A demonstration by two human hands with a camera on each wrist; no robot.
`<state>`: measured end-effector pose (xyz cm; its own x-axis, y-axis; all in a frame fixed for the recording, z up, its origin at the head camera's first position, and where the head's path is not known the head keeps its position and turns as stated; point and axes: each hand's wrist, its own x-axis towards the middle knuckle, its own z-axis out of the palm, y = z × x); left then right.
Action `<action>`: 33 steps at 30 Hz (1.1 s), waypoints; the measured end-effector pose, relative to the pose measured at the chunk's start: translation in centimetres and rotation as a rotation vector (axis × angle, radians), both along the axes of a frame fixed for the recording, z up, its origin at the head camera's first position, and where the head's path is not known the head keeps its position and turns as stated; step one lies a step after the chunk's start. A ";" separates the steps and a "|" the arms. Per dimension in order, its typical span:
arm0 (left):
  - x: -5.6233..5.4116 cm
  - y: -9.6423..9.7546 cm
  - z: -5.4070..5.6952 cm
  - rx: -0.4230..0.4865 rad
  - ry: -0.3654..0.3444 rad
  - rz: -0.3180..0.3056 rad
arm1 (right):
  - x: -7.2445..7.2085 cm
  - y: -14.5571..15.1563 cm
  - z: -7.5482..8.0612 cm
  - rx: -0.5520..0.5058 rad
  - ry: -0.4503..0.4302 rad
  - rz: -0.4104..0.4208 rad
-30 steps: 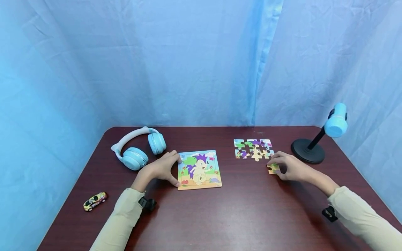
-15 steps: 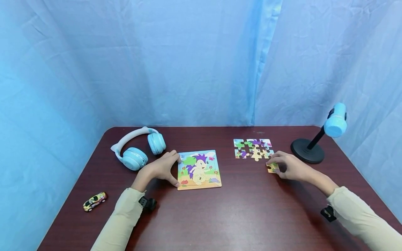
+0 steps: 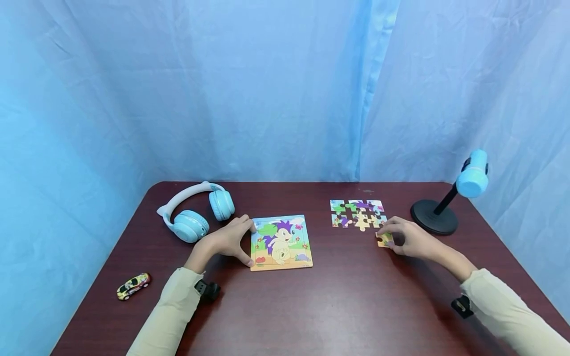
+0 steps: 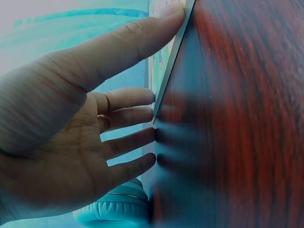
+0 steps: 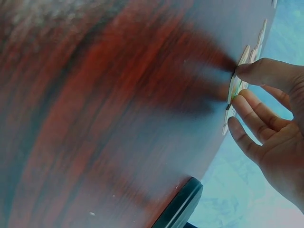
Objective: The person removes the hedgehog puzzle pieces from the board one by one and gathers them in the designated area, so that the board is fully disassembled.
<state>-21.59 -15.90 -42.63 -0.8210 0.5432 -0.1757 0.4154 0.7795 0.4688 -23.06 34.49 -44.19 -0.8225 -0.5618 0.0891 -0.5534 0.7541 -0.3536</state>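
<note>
My left hand (image 3: 229, 241) spans the left edge of a square picture puzzle board (image 3: 281, 242) showing a purple-haired hedgehog. Its thumb touches the near left corner and a fingertip the far left one. In the left wrist view the fingers (image 4: 130, 116) are spread and fairly straight, beside the board's thin edge. Over on the right, my right hand (image 3: 411, 238) pinches a yellowish jigsaw piece (image 3: 384, 240) between thumb and fingers, low over the table. Just beyond that piece, several other jigsaw pieces (image 3: 362, 221) lie flat in two rows.
Cat-ear headphones (image 3: 190, 226) lie at the back left, close to my left hand. A small toy car (image 3: 133, 286) sits near the table's left edge. At the back right stands a blue lamp-like object (image 3: 473, 180) on a round black base (image 3: 434, 217). Blue curtains (image 3: 267, 89) enclose the table.
Both hands keep their places at the board and the jigsaw piece. The head view has shifted slightly, so everything on the table appears a little lower.
</note>
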 end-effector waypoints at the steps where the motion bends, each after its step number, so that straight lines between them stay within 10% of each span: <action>1: 0.0 0.0 0.0 0.001 0.000 -0.001 | 0.0 0.0 0.0 0.005 0.001 -0.002; 20: 0.0 0.0 -0.1 0.006 0.003 -0.007 | -0.5 -4.5 1.2 -0.042 0.021 0.091; 33: 0.0 -0.1 -0.1 0.005 -0.008 0.001 | -0.4 -13.7 2.4 -0.090 0.021 0.302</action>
